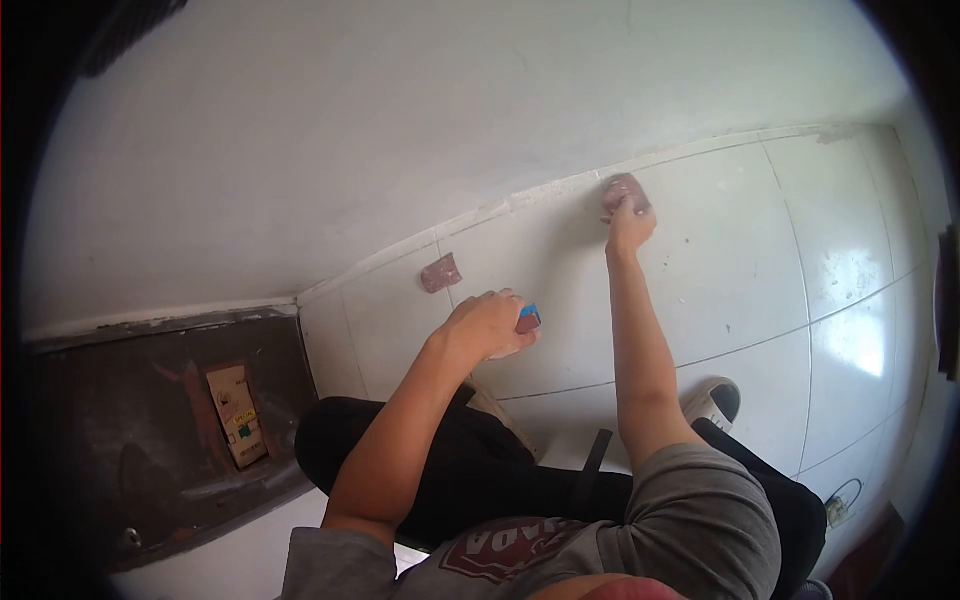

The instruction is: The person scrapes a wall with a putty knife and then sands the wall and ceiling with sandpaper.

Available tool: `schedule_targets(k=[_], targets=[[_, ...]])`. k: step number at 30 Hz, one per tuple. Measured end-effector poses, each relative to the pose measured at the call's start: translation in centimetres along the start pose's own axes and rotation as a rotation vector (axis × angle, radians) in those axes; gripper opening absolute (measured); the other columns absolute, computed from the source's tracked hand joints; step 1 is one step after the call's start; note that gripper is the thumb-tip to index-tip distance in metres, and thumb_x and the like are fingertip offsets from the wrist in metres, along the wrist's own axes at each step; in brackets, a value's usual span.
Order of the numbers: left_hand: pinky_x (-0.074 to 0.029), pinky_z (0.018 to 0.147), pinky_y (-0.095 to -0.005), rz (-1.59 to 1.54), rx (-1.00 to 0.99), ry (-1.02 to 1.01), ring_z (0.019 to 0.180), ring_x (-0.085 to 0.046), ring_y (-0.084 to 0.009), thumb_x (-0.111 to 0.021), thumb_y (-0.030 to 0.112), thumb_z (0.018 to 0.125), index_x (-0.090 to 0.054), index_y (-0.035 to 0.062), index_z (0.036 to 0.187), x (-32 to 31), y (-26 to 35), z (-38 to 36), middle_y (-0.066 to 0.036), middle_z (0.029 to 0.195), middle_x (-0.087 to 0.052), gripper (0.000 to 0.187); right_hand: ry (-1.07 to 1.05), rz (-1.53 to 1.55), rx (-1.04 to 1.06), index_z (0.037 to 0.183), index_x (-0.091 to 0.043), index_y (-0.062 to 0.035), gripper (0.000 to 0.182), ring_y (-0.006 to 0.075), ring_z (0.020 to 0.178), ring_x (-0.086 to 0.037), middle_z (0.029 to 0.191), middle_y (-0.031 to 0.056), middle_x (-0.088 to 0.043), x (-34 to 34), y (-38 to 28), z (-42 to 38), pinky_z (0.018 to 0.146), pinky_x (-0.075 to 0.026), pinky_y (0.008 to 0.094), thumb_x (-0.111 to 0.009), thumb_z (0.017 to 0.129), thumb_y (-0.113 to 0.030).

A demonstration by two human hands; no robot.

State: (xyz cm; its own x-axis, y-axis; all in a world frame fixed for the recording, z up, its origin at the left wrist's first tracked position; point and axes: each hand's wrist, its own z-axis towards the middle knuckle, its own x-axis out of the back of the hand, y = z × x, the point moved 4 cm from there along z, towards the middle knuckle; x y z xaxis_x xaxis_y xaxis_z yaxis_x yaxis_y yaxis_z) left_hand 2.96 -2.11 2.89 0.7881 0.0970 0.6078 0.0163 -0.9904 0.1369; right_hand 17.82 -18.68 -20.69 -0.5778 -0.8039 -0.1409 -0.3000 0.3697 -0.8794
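Observation:
My right hand [632, 228] is closed on a reddish-brown piece of sandpaper [624, 188]. The sheet meets the floor tiles close to the foot of the white wall. Lower and to the left, my left hand [490, 324] is wrapped round a small block [528, 320] with a blue edge and a reddish-brown face; the fingers hide most of it. Another worn piece of sandpaper [441, 273] lies on the tiles, up and left of my left hand, with nothing touching it.
The white wall [400, 130] rises from a chipped, rough strip [535, 194] along the tiled floor [560, 345]. A dark brown panel [150, 400] at the left bears a cardboard packet [238, 415]. My shoe [715, 403] rests at right; a thin cable [845, 497] lies beyond it.

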Motion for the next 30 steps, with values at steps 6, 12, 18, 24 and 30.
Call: schedule_targets(k=[6,12,18,24,30], targets=[[-0.053,0.094,-0.0462,0.003,-0.023,-0.053,0.11,-0.066,-0.0368,-0.065,0.044,0.097,-0.067,-0.0001,0.109,-0.2,1.0,1.1,-0.017,0.119,-0.066,0.046,-0.032,0.166,0.479,0.133,-0.059,0.0078,0.037,0.0232,0.076,-0.073,0.107,0.0197,-0.071,-1.0,-8.6,-0.5,0.053,-0.065,0.0329,-0.06,0.103,-0.013],[-0.052,0.094,-0.0454,0.005,-0.042,-0.072,0.11,-0.066,-0.0364,-0.065,0.044,0.097,-0.067,-0.0007,0.107,0.3,2.1,3.2,-0.018,0.12,-0.066,0.046,-0.199,0.052,0.512,0.126,-0.067,0.0055,0.036,0.014,0.081,-0.07,0.098,0.0113,-0.074,-5.0,-13.7,-2.1,0.061,-0.062,0.028,-0.067,0.102,-0.022],[-0.053,0.093,-0.0463,0.036,-0.067,-0.074,0.106,-0.067,-0.0396,-0.068,0.047,0.094,-0.068,-0.0011,0.105,0.4,2.5,6.3,-0.023,0.114,-0.068,0.05,-0.273,0.194,0.327,0.102,-0.07,0.0011,0.031,0.0115,0.063,-0.061,0.075,0.0053,-0.066,-7.9,-14.0,-2.0,0.061,-0.05,0.0286,-0.071,0.099,-0.029],[-0.052,0.095,-0.0488,-0.002,-0.031,-0.02,0.11,-0.065,-0.0444,-0.067,0.048,0.094,-0.068,-0.0027,0.109,0.3,2.1,8.1,-0.026,0.116,-0.068,0.052,-0.484,0.39,0.233,0.09,-0.065,0.0012,0.02,0.0129,0.076,-0.069,0.082,0.004,-0.067,-9.3,-18.7,-4.4,0.068,-0.055,0.0285,-0.063,0.103,-0.014],[-0.051,0.1,-0.0489,-0.039,0.074,-0.309,0.115,-0.064,-0.0443,-0.066,0.053,0.093,-0.066,-0.0022,0.114,-1.9,1.7,5.4,-0.026,0.123,-0.066,0.059,0.04,0.558,0.171,0.117,-0.057,0.0049,0.022,0.0122,0.075,-0.06,0.088,0.0043,-0.062,-5.9,-23.9,-3.3,0.068,-0.053,0.0261,-0.061,0.101,-0.01]])
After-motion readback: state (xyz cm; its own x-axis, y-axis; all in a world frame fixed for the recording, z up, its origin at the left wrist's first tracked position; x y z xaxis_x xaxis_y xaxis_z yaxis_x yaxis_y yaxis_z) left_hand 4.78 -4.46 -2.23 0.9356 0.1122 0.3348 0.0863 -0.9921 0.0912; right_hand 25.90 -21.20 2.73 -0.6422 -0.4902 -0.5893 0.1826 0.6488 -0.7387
